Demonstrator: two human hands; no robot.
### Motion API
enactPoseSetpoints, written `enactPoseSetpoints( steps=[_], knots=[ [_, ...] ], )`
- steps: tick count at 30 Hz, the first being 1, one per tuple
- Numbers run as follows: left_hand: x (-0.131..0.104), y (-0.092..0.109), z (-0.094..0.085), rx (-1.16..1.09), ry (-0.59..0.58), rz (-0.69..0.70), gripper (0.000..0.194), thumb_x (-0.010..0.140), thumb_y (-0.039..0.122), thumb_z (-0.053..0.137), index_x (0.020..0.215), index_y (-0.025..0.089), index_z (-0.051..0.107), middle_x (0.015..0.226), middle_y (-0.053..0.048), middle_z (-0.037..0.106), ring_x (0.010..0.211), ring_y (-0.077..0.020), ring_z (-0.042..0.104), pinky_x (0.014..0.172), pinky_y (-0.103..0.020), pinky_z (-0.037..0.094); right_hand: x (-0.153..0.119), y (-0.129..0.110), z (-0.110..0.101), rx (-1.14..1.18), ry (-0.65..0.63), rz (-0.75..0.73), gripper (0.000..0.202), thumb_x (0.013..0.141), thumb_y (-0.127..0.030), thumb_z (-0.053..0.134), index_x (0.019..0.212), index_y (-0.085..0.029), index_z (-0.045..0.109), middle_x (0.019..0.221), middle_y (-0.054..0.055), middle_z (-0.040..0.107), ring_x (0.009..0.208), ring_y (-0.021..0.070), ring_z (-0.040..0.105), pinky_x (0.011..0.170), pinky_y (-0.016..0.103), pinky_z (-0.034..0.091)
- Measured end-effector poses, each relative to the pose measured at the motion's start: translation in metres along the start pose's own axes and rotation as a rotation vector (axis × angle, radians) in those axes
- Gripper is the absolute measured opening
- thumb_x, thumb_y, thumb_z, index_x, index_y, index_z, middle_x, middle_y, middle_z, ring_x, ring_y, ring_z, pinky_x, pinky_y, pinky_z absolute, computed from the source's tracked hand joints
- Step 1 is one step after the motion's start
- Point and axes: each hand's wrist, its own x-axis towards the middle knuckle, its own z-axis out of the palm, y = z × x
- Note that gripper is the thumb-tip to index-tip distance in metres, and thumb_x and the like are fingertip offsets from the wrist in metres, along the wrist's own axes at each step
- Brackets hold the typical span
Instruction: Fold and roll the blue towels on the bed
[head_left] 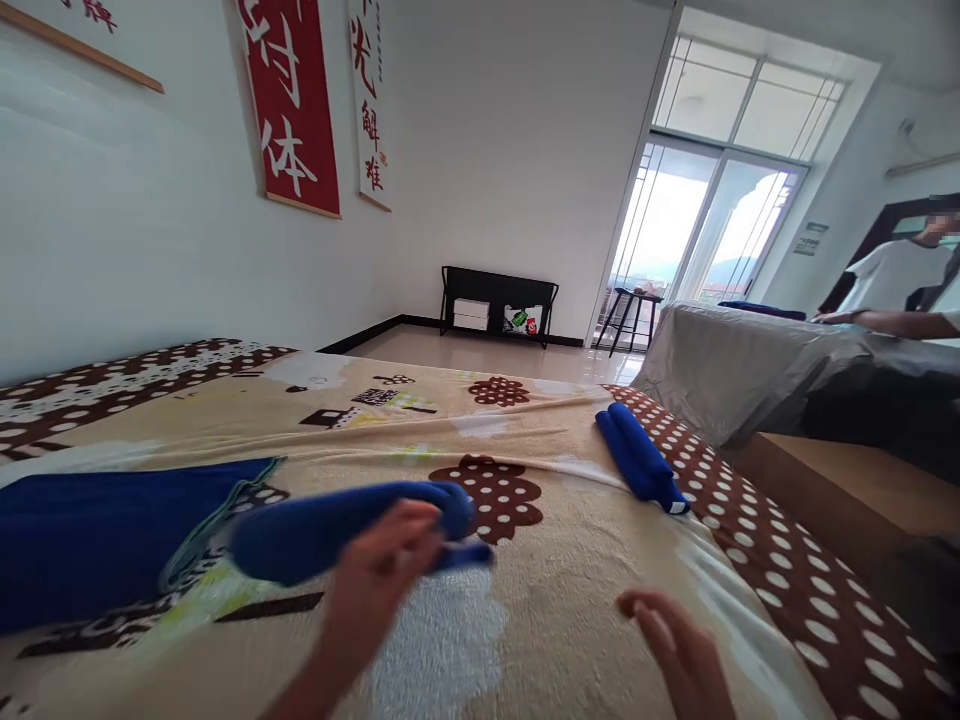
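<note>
My left hand [394, 560] is closed over the near side of a loosely rolled blue towel [322, 530]; motion blurs both, and the exact grip of the fingers is partly hidden. A short blue flap sticks out to the right below the roll. My right hand [679, 645] is apart from any cloth, its fingers loosely bent and spread above the blanket. To the left lies a flat blue towel [90, 530] with a pale green edge. Farther off on the right, a tightly rolled blue towel [637, 455] with a small white tag rests on the blanket.
A beige patterned blanket [570, 600] with a brown dotted border covers the surface. Beyond its right edge are a cardboard box [847, 485] and a sheet-covered table [750, 350], where another person [896, 275] stands. A black rack [499, 295] and a stool [634, 315] stand farther back.
</note>
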Motion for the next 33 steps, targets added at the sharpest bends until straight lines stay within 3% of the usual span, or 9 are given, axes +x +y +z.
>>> enactPoseSetpoints(
  steps=[2, 3, 6, 10, 14, 19, 21, 27, 33],
  knots=[
    [-0.044, -0.013, 0.052, 0.015, -0.507, 0.061, 0.031, 0.086, 0.045, 0.062, 0.067, 0.022, 0.073, 0.081, -0.007, 0.067, 0.071, -0.0176, 0.061, 0.065, -0.029, 0.050, -0.005, -0.035, 0.025, 0.157, -0.073, -0.075, 0.033, 0.090, -0.055, 0.055, 0.093, -0.027, 0.073, 0.088, 0.004, 0.073, 0.081, 0.0213, 0.069, 0.073, 0.030, 0.057],
    [-0.063, -0.022, 0.071, 0.015, -0.641, 0.095, 0.031, 0.086, 0.046, 0.061, 0.069, 0.022, 0.073, 0.078, -0.008, 0.067, 0.071, -0.0175, 0.060, 0.065, -0.029, 0.049, -0.007, -0.044, 0.035, 0.187, -0.050, -0.098, 0.034, 0.085, -0.059, 0.061, 0.092, -0.028, 0.074, 0.086, 0.004, 0.074, 0.080, 0.0220, 0.069, 0.072, 0.030, 0.058],
    [-0.097, -0.048, 0.099, 0.072, -0.706, 0.136, 0.032, 0.084, 0.050, 0.061, 0.069, 0.024, 0.072, 0.066, -0.006, 0.063, 0.059, -0.0156, 0.055, 0.056, -0.029, 0.044, -0.012, -0.049, 0.051, 0.188, 0.072, -0.087, 0.039, 0.070, -0.062, 0.075, 0.092, -0.029, 0.075, 0.085, 0.004, 0.075, 0.078, 0.0235, 0.070, 0.067, 0.031, 0.059],
    [-0.098, -0.050, 0.089, -0.003, -0.616, -0.037, 0.027, 0.087, 0.048, 0.059, 0.092, 0.025, 0.072, 0.079, -0.005, 0.070, 0.072, -0.0184, 0.063, 0.066, -0.028, 0.050, -0.014, -0.056, 0.052, 0.266, -0.054, -0.022, 0.043, 0.069, -0.062, 0.077, 0.091, -0.026, 0.075, 0.081, 0.003, 0.075, 0.072, 0.0206, 0.068, 0.065, 0.027, 0.057],
    [-0.083, -0.033, 0.074, -0.052, -0.514, -0.098, 0.024, 0.086, 0.046, 0.064, 0.086, 0.023, 0.072, 0.076, -0.003, 0.069, 0.069, -0.0165, 0.062, 0.065, -0.025, 0.049, -0.010, -0.069, 0.041, 0.357, -0.074, 0.123, 0.034, 0.080, -0.057, 0.069, 0.084, -0.024, 0.076, 0.075, 0.002, 0.073, 0.070, 0.0179, 0.067, 0.067, 0.025, 0.055],
    [-0.042, -0.026, 0.035, -0.406, 0.101, -0.330, 0.035, 0.068, 0.047, 0.082, 0.090, 0.023, 0.071, 0.085, -0.002, 0.070, 0.074, -0.0162, 0.063, 0.064, -0.024, 0.052, 0.009, -0.059, 0.003, 0.731, 0.181, 0.375, 0.030, 0.075, -0.049, 0.076, 0.089, -0.022, 0.073, 0.078, 0.003, 0.072, 0.069, 0.0175, 0.066, 0.061, 0.025, 0.054],
    [-0.028, -0.014, 0.014, -0.564, 0.228, -0.374, 0.037, 0.062, 0.044, 0.086, 0.089, 0.023, 0.070, 0.086, -0.002, 0.070, 0.075, -0.0174, 0.063, 0.062, -0.025, 0.053, 0.014, -0.055, -0.013, 0.932, 0.324, 0.421, 0.026, 0.075, -0.046, 0.077, 0.088, -0.024, 0.070, 0.072, 0.000, 0.068, 0.061, 0.0143, 0.061, 0.056, 0.024, 0.051],
    [-0.034, 0.019, -0.012, -0.595, 0.248, -0.393, 0.026, 0.068, 0.040, 0.079, 0.083, 0.022, 0.068, 0.083, -0.004, 0.069, 0.081, -0.0236, 0.065, 0.064, -0.033, 0.058, 0.008, -0.054, -0.025, 1.142, 0.424, 0.428, 0.017, 0.082, -0.040, 0.067, 0.095, -0.028, 0.069, 0.086, 0.001, 0.071, 0.069, 0.0179, 0.065, 0.056, 0.030, 0.052],
    [-0.001, -0.021, 0.006, -0.388, 0.307, -0.177, 0.024, 0.071, 0.039, 0.076, 0.077, 0.021, 0.062, 0.077, 0.001, 0.064, 0.076, -0.0171, 0.063, 0.073, -0.033, 0.057, 0.053, -0.042, 0.004, 1.142, 0.451, 0.357, 0.013, 0.079, -0.032, 0.072, 0.089, -0.027, 0.065, 0.087, -0.004, 0.071, 0.078, 0.0150, 0.068, 0.073, 0.032, 0.056]
  ],
)
